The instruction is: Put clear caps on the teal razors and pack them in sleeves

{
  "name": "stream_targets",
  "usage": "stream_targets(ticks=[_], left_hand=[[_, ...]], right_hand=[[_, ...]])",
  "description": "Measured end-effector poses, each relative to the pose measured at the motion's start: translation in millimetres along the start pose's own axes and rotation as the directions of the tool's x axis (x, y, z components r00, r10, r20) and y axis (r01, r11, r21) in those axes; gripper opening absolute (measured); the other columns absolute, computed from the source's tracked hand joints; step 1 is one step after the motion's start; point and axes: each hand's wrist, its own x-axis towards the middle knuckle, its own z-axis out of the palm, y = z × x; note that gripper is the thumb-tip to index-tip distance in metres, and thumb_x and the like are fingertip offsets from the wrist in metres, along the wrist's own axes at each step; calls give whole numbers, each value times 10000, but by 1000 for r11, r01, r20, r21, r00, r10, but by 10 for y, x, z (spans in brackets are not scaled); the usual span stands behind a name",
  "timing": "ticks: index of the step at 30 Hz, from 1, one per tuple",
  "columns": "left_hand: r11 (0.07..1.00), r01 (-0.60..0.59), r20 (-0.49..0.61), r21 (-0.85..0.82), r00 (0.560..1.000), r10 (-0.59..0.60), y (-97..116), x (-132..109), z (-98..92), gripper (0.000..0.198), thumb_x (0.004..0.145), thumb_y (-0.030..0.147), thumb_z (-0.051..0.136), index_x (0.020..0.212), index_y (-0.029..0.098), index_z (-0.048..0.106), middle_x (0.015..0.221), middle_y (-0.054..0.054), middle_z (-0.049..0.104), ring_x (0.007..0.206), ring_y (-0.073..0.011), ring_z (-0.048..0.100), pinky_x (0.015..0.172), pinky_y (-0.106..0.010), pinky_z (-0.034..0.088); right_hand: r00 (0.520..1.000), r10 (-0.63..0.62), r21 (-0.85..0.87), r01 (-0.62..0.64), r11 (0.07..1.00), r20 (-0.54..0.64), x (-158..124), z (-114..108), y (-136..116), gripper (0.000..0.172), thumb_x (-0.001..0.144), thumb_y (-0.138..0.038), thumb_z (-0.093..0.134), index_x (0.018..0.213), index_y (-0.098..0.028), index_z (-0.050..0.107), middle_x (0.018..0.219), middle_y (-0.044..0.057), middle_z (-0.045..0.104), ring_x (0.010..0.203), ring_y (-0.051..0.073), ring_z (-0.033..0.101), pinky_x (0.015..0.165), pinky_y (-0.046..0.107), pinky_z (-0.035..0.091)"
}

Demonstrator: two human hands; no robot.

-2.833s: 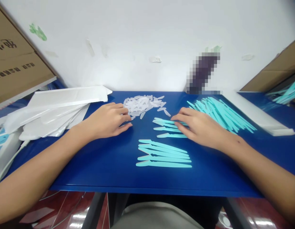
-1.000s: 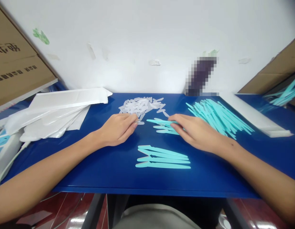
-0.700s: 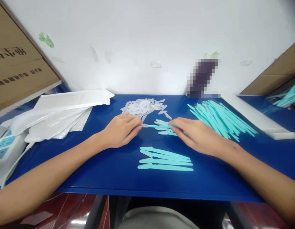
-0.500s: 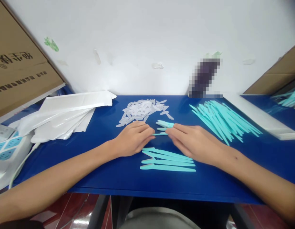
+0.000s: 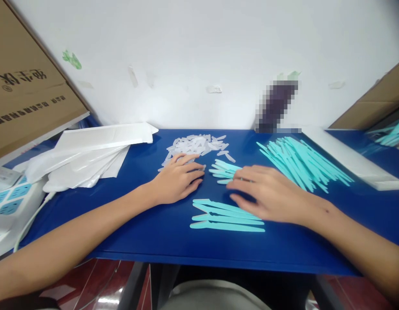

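My left hand (image 5: 178, 178) hovers at the front edge of a pile of translucent white plastic caps (image 5: 199, 144), fingers spread, covering part of it. A small pale bit shows by its fingertips; whether they touch it I cannot tell. My right hand (image 5: 260, 189) is over a small group of turquoise eyebrow razors (image 5: 221, 168), fingers apart and hiding their right ends. Just below lie several more turquoise eyebrow razors (image 5: 227, 221) side by side, their blade ends pointing left. A larger heap of turquoise eyebrow razors (image 5: 299, 161) rests farther to the right.
White plastic bags (image 5: 99, 142) are stacked at the left, near a power strip (image 5: 12, 202) with a cable. A cardboard box (image 5: 31, 82) stands behind them. On the right is a white foam strip (image 5: 357, 159). A white wall (image 5: 186, 56) closes the blue table's back.
My hands have moved apart. The razor between them is set down with the small group, my left hand has opened and shifted up toward the caps, and my right fingers have spread.
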Motion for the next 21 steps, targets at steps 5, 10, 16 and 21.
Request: stream_targets(ticks=[5,10,16,21], left_hand=[[995,-39,-77,-87,997,32,-11,-2,24,233,1038,198,527,1113,176,746,1099,-90,768,1164,-279,635,975,-446,504],[968,-19,-81,-249,997,-1,5,9,-1,269,1040,178,511,1207,186,720,1067,-91,758,1026,-216,637,906,-372,550],[972,102,23,-213,995,-100,2,7,-56,240,1038,304,568,1117,192,766,975,-77,729,943,-219,645,839,-349,538],[999,48,-31,3,998,-48,13,-9,-38,303,1070,275,478,1058,152,754,934,-81,709,866,-218,621,783,-342,508]], right_hand=[[989,-65,149,45,988,132,4,18,-81,216,999,-236,553,960,-202,763,898,42,707,818,185,669,787,343,477],[984,63,84,-77,993,167,4,0,-11,152,946,-173,558,888,-193,697,859,37,693,742,187,640,680,321,426],[981,156,129,-171,977,116,-2,-84,96,91,912,-172,527,861,-209,592,775,10,648,621,149,553,579,284,334],[982,183,170,-188,967,46,-7,-116,120,165,972,-188,441,992,-191,605,877,28,646,625,132,546,596,277,361]])
